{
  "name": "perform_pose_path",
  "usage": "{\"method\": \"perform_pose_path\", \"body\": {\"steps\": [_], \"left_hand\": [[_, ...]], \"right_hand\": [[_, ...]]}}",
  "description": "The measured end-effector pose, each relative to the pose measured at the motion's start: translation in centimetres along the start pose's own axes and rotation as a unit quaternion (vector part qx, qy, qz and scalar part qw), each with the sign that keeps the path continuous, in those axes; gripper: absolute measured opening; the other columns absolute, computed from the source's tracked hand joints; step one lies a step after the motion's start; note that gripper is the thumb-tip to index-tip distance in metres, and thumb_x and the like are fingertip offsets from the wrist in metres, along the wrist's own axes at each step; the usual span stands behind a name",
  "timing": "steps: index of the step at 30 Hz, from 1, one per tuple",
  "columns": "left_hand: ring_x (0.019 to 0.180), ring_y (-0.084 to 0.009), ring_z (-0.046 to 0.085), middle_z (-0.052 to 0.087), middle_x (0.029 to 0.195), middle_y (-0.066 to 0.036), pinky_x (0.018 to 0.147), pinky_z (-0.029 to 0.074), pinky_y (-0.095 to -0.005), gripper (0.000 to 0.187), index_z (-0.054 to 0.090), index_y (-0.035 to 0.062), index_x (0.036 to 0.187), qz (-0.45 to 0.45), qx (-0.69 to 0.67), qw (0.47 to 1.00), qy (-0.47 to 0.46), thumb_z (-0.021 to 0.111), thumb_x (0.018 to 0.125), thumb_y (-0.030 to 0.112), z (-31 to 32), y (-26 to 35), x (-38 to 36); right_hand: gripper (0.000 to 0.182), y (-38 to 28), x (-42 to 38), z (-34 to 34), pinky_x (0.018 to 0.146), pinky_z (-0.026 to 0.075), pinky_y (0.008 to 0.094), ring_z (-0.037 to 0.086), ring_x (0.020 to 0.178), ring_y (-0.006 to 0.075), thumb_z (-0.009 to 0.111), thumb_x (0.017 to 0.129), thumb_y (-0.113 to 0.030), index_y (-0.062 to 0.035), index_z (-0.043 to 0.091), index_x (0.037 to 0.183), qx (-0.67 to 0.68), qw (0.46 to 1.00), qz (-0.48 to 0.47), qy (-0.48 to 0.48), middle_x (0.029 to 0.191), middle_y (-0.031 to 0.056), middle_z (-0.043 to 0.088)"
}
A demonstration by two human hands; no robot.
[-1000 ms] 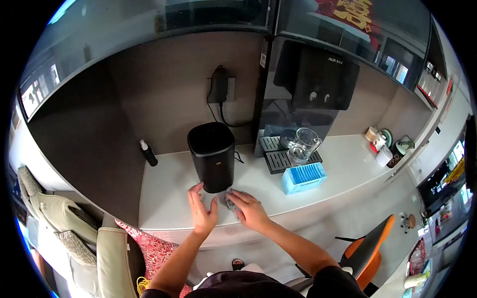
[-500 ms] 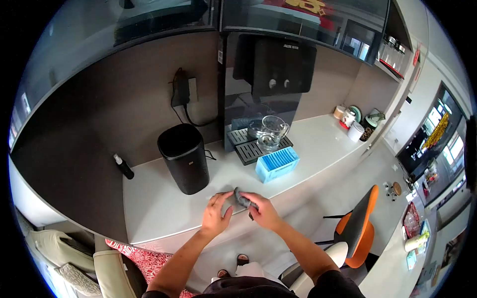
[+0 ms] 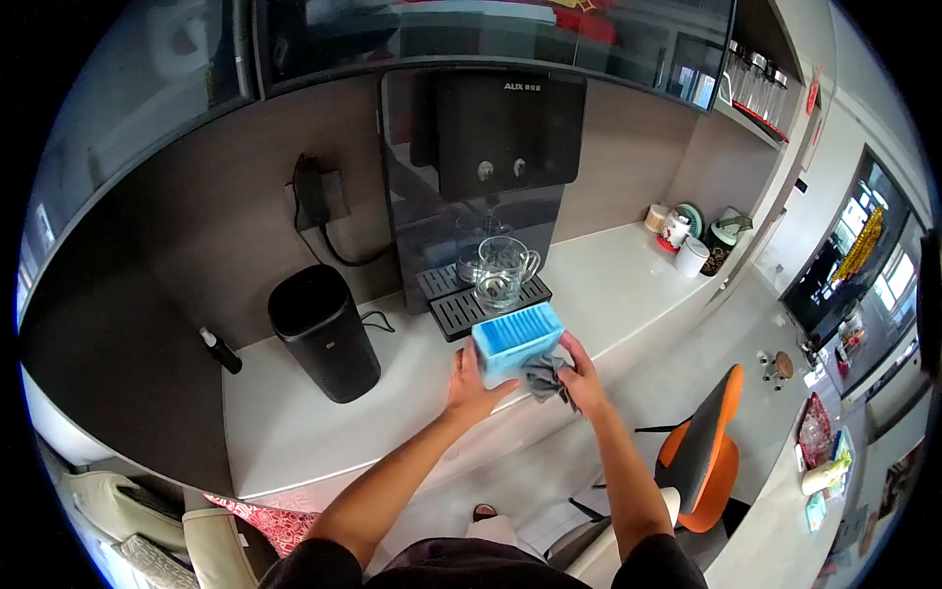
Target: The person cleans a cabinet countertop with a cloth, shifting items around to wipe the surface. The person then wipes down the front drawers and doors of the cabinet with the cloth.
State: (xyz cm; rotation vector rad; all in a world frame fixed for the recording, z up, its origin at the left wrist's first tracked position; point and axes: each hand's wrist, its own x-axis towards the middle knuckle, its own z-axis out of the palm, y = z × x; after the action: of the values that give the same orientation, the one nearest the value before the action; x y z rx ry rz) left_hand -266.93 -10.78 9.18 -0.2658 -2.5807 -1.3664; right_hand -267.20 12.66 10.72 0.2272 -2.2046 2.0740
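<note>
A blue and white box [image 3: 517, 337] is at the front of the counter, just before the drip tray of the black water dispenser [image 3: 510, 137]. My left hand [image 3: 471, 393] lies against the box's left side, fingers round its corner. At the box's right side is my right hand [image 3: 582, 378], closed on a crumpled grey cloth [image 3: 546, 378], with fingertips near the box's edge. The cloth hangs below the box's front. A clear glass pitcher [image 3: 502, 273] stands on the drip tray [image 3: 463, 312] behind the box.
A black bin-shaped device [image 3: 329, 339] stands on the counter [image 3: 412, 402] to the left, with a small spray bottle [image 3: 221, 351] beyond it. Jars [image 3: 692, 257] sit at the far right end. An orange and grey chair [image 3: 702, 461] is below right.
Both hands have moved right and up to the box; the left now touches it. The cloth has gone along in my right hand. The camera view has shifted.
</note>
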Motion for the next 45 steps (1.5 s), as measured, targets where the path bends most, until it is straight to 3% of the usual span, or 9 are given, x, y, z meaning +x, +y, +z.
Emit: {"method": "perform_pose_path", "body": {"steps": [8,11,13,19,26,30,37,42,45], "left_hand": [[0.12,-0.0328,0.052,0.047,0.128,-0.023,0.099,0.046,-0.0407,0.091,0.033,-0.0013,0.136,-0.001,-0.103,0.988,0.117,0.09,0.072,0.028,-8.8,-2.2,-5.7],[0.114,-0.0289,0.058,0.053,0.125,-0.021,0.093,0.05,-0.0382,0.083,0.037,0.0006,0.133,-0.026,-0.154,0.98,0.125,0.09,0.072,0.019,-11.5,-3.0,-8.6],[0.109,-0.0263,0.062,0.057,0.121,-0.018,0.09,0.051,-0.037,0.081,0.037,0.0009,0.133,-0.035,-0.115,0.987,0.105,0.089,0.072,0.016,-12.5,-4.1,-10.2],[0.105,-0.02,0.062,0.061,0.11,-0.013,0.091,0.052,-0.0348,0.069,0.039,0.0006,0.126,-0.004,-0.08,0.979,0.188,0.085,0.076,0.007,-13.8,-4.0,-11.8],[0.102,-0.0203,0.063,0.064,0.11,-0.013,0.09,0.052,-0.035,0.069,0.041,0.0008,0.124,-0.015,-0.115,0.986,0.122,0.087,0.074,0.009,-13.7,-3.1,-10.5],[0.104,-0.0252,0.059,0.058,0.112,-0.014,0.091,0.05,-0.037,0.067,0.046,0.0007,0.119,0.028,0.003,0.988,0.154,0.089,0.069,0.011,-13.0,-3.7,-9.3],[0.108,-0.0285,0.058,0.053,0.117,-0.016,0.09,0.052,-0.0391,0.085,0.039,0.0012,0.133,0.023,-0.056,0.985,0.16,0.091,0.067,0.011,-12.9,-2.8,-9.8],[0.112,-0.0287,0.058,0.051,0.122,-0.018,0.092,0.052,-0.0396,0.086,0.037,0.0044,0.139,0.008,-0.145,0.977,0.156,0.088,0.07,0.006,-12.2,-2.7,-9.2],[0.122,-0.0374,0.051,0.048,0.128,-0.023,0.101,0.046,-0.0448,0.081,0.043,0.0046,0.136,0.078,0.055,0.984,0.148,0.087,0.069,0.005,-13.3,-1.0,-8.7]], "right_hand": [[0.052,-3.6,-2.7,3.6,0.076,0.052,0.0268,0.063,0.091,0.0095,0.044,0.08,0.008,-0.0031,0.06,0.129,-0.075,0.971,0.092,-0.209,0.109,0.0049,0.066],[0.048,-3.7,-1.6,7.2,0.092,0.051,0.0349,0.063,0.112,0.0211,0.051,0.08,0.006,-0.0048,0.063,0.125,-0.114,0.99,-0.007,-0.084,0.119,0.0118,0.065],[0.047,-2.4,-0.4,9.9,0.094,0.051,0.0384,0.063,0.115,0.0282,0.056,0.079,0.003,-0.0053,0.062,0.125,-0.168,0.961,-0.22,0.008,0.126,0.0145,0.064],[0.052,1.1,1.3,11.8,0.112,0.04,0.0461,0.051,0.129,0.0382,0.061,0.077,0.002,-0.0048,0.061,0.128,-0.399,0.832,-0.319,-0.218,0.139,0.0174,0.056],[0.053,4.7,4.0,1.7,0.106,0.046,0.045,0.057,0.123,0.0365,0.058,0.073,0.001,-0.0025,0.063,0.125,-0.518,0.824,-0.205,0.102,0.132,0.0184,0.061],[0.053,-0.6,-4.0,9.7,0.108,0.044,0.0455,0.058,0.123,0.0357,0.058,0.072,0.007,-0.0065,0.065,0.123,-0.354,0.877,-0.294,-0.139,0.131,0.0176,0.063],[0.049,3.5,1.9,0.9,0.104,0.046,0.046,0.059,0.119,0.0365,0.059,0.076,0.003,-0.0044,0.065,0.124,-0.505,0.826,-0.18,0.173,0.129,0.0173,0.064],[0.045,1.7,-4.2,9.2,0.099,0.048,0.0457,0.06,0.115,0.0338,0.061,0.077,0.0,-0.0077,0.065,0.121,-0.368,0.864,-0.342,-0.042,0.128,0.0121,0.064],[0.039,1.0,-2.4,5.1,0.097,0.05,0.043,0.061,0.113,0.0333,0.062,0.074,0.001,-0.0073,0.068,0.112,-0.401,0.86,-0.316,-0.015,0.122,0.0121,0.067]]}}
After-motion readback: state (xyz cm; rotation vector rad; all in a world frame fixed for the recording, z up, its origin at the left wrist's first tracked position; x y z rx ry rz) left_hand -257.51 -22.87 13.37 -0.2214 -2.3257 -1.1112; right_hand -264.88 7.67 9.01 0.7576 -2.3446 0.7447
